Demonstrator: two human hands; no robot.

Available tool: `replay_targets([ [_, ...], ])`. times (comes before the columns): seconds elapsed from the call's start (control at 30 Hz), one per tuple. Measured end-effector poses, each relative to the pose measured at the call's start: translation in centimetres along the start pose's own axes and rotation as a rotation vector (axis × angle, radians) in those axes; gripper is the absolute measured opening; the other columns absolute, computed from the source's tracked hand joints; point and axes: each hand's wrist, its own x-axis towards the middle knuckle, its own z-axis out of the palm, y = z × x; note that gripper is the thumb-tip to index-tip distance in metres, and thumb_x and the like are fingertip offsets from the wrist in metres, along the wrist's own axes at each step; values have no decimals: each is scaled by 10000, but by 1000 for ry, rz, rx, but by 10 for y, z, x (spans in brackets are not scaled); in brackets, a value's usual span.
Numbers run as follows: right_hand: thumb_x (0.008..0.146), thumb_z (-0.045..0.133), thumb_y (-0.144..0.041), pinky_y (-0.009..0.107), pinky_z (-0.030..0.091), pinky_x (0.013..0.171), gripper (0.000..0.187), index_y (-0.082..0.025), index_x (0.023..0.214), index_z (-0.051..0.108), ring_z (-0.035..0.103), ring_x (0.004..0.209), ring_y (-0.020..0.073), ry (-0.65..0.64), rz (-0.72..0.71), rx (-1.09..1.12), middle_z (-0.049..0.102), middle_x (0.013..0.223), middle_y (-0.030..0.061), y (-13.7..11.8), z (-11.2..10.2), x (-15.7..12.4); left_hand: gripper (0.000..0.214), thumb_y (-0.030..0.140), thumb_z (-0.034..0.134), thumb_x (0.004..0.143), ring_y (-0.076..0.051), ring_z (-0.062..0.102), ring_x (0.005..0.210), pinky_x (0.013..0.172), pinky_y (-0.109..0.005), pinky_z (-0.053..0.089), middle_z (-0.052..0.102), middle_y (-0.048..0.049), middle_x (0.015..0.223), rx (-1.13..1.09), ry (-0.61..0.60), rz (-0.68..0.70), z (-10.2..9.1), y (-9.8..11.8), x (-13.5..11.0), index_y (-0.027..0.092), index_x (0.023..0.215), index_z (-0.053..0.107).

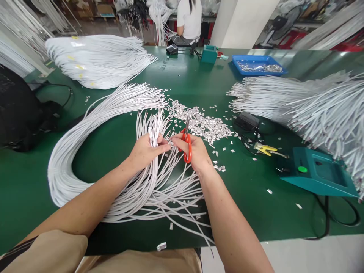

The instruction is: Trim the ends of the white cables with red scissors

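Observation:
My left hand [148, 149] is closed around several white cables [155, 167], whose ends stand up above the fingers with small silvery pieces on them. Those cables belong to a big looped bundle [61, 167] lying on the bench to the left. Red-handled scissors [187, 148] hang in my right hand [197, 151], their blades pointing away from me. My right thumb and fingertip meet close to my left fingertips, at a small silvery piece [171, 143]. Just beyond the hands spreads a pile of small foil-like pieces [207, 125].
On the green bench [241, 212] a second cable bundle [93, 60] lies back left, with more cables [267, 94] at the right. A blue tray [257, 64], a teal device [321, 170] and yellow-handled pliers [265, 149] also lie there. A person [190, 21] sits beyond the bench.

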Motion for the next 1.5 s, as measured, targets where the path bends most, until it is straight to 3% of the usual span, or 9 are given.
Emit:
replay_targets([
  [0.17, 726, 678, -341, 279, 383, 651, 164, -179, 701, 678, 466, 618, 110, 44, -37, -136, 576, 657, -31, 6, 5, -1, 301, 294, 768, 677, -144, 592, 755, 769, -308, 448, 658, 11, 802, -158, -91, -15, -2, -4, 3, 187, 705, 489],
  [0.33, 745, 668, -378, 278, 405, 687, 211, -180, 679, 641, 515, 682, 133, 79, -210, -245, 595, 714, -11, 4, 17, -8, 281, 240, 791, 652, -107, 539, 663, 691, -271, 429, 575, 45, 692, -197, 17, 13, 0, -6, 4, 174, 695, 521],
  [0.4, 754, 664, -444, 275, 412, 678, 274, -183, 678, 630, 508, 659, 130, 93, -196, -135, 575, 683, -15, 2, 15, -7, 249, 239, 797, 656, -100, 536, 652, 679, -266, 432, 570, 46, 711, -278, 6, 23, 0, -7, 4, 168, 788, 598],
  [0.5, 788, 622, -508, 272, 379, 619, 349, -185, 659, 600, 454, 594, 120, 275, -147, -157, 529, 617, -23, 1, 3, -3, 367, 258, 792, 691, -94, 546, 642, 671, -270, 447, 596, 30, 786, -370, -81, -15, -3, -11, 5, 190, 1031, 672],
  [0.57, 786, 640, -476, 277, 356, 607, 327, -183, 646, 594, 449, 591, 124, 281, -171, -372, 542, 624, -15, 3, -6, 1, 410, 280, 789, 712, -98, 560, 655, 681, -277, 455, 603, 19, 804, -404, -131, -27, -5, -13, 6, 205, 1101, 684],
  [0.77, 823, 602, -290, 313, 338, 708, 211, -181, 647, 559, 482, 669, 153, 95, -533, -1078, 579, 696, 17, 12, -14, 2, 423, 293, 822, 685, -106, 574, 700, 763, -298, 472, 600, 19, 808, -417, -131, -32, -8, -15, 8, 221, 1091, 728],
  [0.97, 822, 551, -204, 321, 301, 722, 128, -172, 707, 596, 486, 702, 170, 92, -668, -1360, 585, 725, 32, 19, -15, 2, 435, 281, 849, 639, -119, 567, 753, 791, -304, 470, 606, 8, 831, -372, -86, -36, -9, -12, 7, 238, 1062, 757],
  [1.33, 875, 513, -144, 329, 261, 685, 212, -171, 692, 616, 457, 662, 176, 85, -722, -1468, 576, 677, 42, 19, -19, 5, 465, 305, 863, 607, -114, 562, 697, 775, -313, 475, 594, 13, 788, -376, -78, -63, -10, -11, 8, 209, 1050, 760],
  [1.5, 900, 537, -230, 331, 280, 676, 341, -183, 563, 548, 429, 592, 145, 94, -622, -1252, 547, 602, 20, 18, -19, 7, 444, 292, 857, 617, -126, 582, 708, 812, -326, 478, 616, 10, 784, -393, -88, -55, -10, -11, 8, 194, 1037, 755],
])
